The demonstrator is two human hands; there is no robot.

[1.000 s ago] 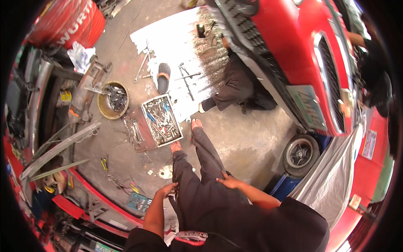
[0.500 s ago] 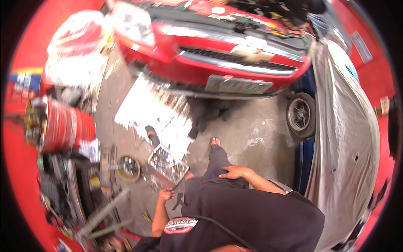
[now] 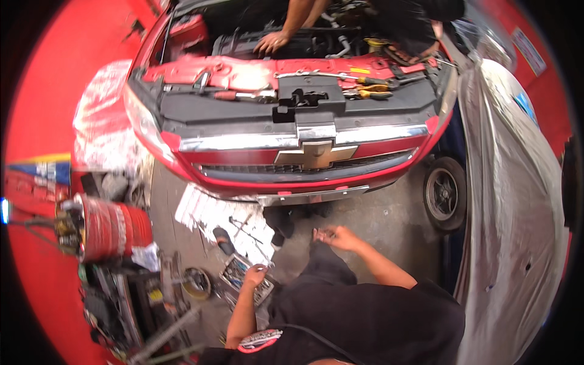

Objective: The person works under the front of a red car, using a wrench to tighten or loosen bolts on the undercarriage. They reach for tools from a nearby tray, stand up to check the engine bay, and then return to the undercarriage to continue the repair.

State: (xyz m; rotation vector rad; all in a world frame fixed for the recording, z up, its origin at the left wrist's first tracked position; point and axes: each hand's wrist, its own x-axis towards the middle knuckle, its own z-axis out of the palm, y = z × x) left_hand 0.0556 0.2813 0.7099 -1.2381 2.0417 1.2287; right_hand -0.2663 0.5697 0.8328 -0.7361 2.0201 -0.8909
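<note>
My left hand [image 3: 255,275] hangs over a metal tray of tools [image 3: 232,272] on the floor. Its fingers are curled together, and what they hold, if anything, is too small to make out. In front of my thigh is my right hand [image 3: 339,237], raised with its fingers loosely apart and nothing seen in them. Ahead stands a red car [image 3: 207,182] with its engine bay open. Yellow-handled pliers [image 3: 372,93] and a ratchet-like tool with a red grip [image 3: 243,95] lie across its front panel.
A co-worker's hand [image 3: 272,42] rests on the engine. Long tools lie on a white sheet [image 3: 201,210], beside a dark sandal [image 3: 224,241]. A red drum [image 3: 121,228] stands left. Right are a wheel [image 3: 442,193] and a car under a grey cover [image 3: 505,213].
My right hand has lifted off my thigh and moved forward. My left hand has moved slightly forward and right, over the tray. The view has tilted up, showing more engine bay.
</note>
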